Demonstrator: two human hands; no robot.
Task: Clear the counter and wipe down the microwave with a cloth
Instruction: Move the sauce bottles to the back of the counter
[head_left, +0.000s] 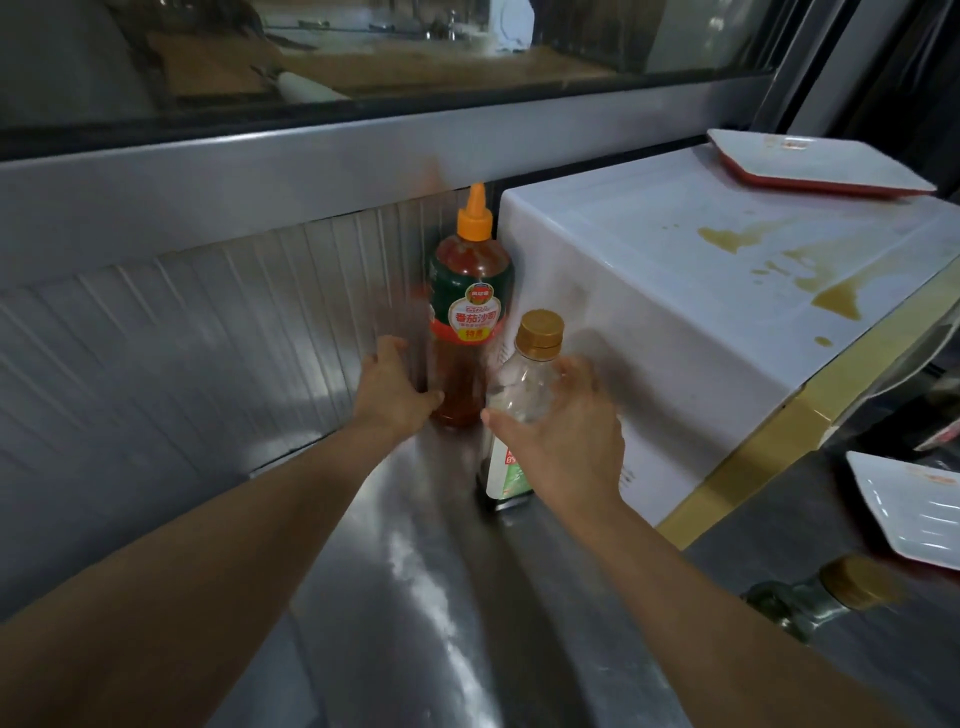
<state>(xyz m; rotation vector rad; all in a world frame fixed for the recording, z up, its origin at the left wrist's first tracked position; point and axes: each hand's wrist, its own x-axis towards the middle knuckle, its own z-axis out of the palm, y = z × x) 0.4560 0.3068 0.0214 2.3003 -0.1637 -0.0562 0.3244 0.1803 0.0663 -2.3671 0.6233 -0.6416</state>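
Steel counter (415, 597) carries both bottles at its back edge beside the stained microwave (701, 291): left hand (389, 395) wraps the ketchup bottle (470, 312), right hand (566, 441) grips the clear bottle (524, 384), seemingly clearing them.

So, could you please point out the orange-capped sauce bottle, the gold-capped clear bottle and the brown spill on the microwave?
Orange-capped red sauce bottle (470, 322): head view, on its label.
Gold-capped clear plastic bottle (542, 334): head view, on its cap.
Brown spill (836, 300): head view, on the largest puddle.
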